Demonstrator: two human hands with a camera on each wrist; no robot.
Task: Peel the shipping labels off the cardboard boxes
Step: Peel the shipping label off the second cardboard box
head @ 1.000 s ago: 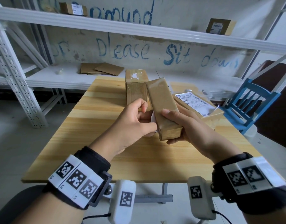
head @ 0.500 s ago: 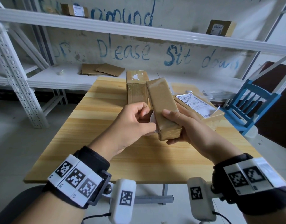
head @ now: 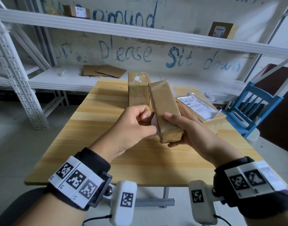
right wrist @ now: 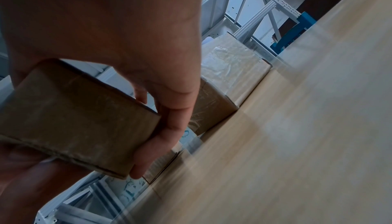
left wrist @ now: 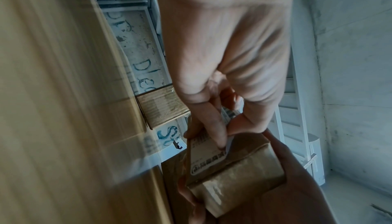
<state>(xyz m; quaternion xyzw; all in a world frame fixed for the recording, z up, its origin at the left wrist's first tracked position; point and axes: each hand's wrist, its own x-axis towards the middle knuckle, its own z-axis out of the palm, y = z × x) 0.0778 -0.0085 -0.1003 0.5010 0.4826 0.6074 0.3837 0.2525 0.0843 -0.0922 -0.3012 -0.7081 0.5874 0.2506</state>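
Five boxes (head: 166, 110), two hands (head: 131, 126)

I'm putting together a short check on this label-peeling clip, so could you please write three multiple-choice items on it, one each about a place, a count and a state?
1. Where is the box with the label facing up?
A. on the top shelf
B. on the table, right of the held box
C. on the blue chair

2. How many boxes rest on the table?
A. two
B. four
C. none

3. What is the left hand doing?
A. lying flat on the table
B. pinching the label on the held box
C. hanging idle

Answers:
1 B: the labelled box lies on the table beside the held box.
2 A: the labelled box and the tall box.
3 B: the left hand pinches the label, while the right hand holds the box.
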